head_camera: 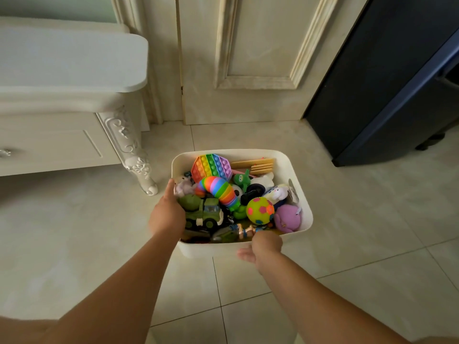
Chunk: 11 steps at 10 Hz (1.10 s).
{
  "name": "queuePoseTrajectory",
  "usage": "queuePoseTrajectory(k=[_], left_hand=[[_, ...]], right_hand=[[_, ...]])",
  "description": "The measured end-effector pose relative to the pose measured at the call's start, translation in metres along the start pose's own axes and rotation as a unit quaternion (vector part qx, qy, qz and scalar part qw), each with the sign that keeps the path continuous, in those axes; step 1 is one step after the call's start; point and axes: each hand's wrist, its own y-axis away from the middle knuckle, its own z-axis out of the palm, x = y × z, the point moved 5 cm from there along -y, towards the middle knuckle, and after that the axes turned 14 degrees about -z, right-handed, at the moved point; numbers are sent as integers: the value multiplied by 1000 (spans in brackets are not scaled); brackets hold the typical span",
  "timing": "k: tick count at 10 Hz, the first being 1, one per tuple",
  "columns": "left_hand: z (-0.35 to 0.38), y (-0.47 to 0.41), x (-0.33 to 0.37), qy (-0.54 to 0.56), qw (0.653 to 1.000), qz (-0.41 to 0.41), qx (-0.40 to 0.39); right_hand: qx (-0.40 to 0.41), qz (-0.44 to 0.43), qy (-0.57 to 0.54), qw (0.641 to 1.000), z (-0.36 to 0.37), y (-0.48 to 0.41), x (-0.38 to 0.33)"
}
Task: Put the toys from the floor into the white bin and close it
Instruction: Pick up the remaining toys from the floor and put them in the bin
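bin: white bin [211,249] sits low and straight ahead of the person, over the tiled floor [99,244], open-topped, no lid on it.
contents: filled to about the rim. rainbow pop pad [211,167] at the bin's far side, rainbow slug [218,189] in the middle, green truck [203,212] by its left wall, spotted ball [260,211] and purple plush [288,218] toward its near right corner.
left hand: left hand [167,214] is on the bin's left rim, thumb lying along the edge. its fingers drop inside behind the back of the hand, so it probably grips the rim.
right hand: right hand [264,247] is clamped on the bin's near rim right of centre, fingers hooked over into the bin, thumb on the outside wall.
key relation: both hands are already touching the bin. its long axis looks to run away from the person, with the left hand further along that axis and the right hand at the near end.
stage (judged): no toys show on the floor around the bin, so loading seems done and closing remains.
lid: not in view.
surroundings: white carved cabinet [62,142] left of the bin, dark blue unit [385,95] to its far right.
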Motion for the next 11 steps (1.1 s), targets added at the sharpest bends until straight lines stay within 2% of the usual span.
queuePoseTrajectory(k=[1,2,3,4,5,6,7,8,9,10,11], left_hand=[[-4,-2,1,-7,999,45,26],[0,12,8,-58,986,136,80],[20,41,19,-115,952,284,23],[30,47,15,-189,933,308,-4],[31,38,10,-232,924,305,6],[30,36,10,-239,921,307,24],[31,33,11,-234,926,293,42],[29,31,10,-233,932,275,43],[28,30,11,-236,939,245,47],[30,33,11,-243,937,241,67],[36,32,12,-248,936,238,69]], right_hand=[[-142,44,229,962,-14,11,-20],[-264,77,362,891,-25,21,-41],[-256,-80,401,876,-22,14,-98],[-191,-299,379,855,11,9,-121],[-203,-435,406,778,61,6,-111],[-222,-438,426,760,84,-7,-90],[-189,-451,453,745,97,-21,-78],[-180,-444,463,746,93,-27,-83],[-124,-415,499,751,66,-41,-90],[-72,-446,548,704,56,-42,-83],[-19,-509,600,617,58,-36,-67]])
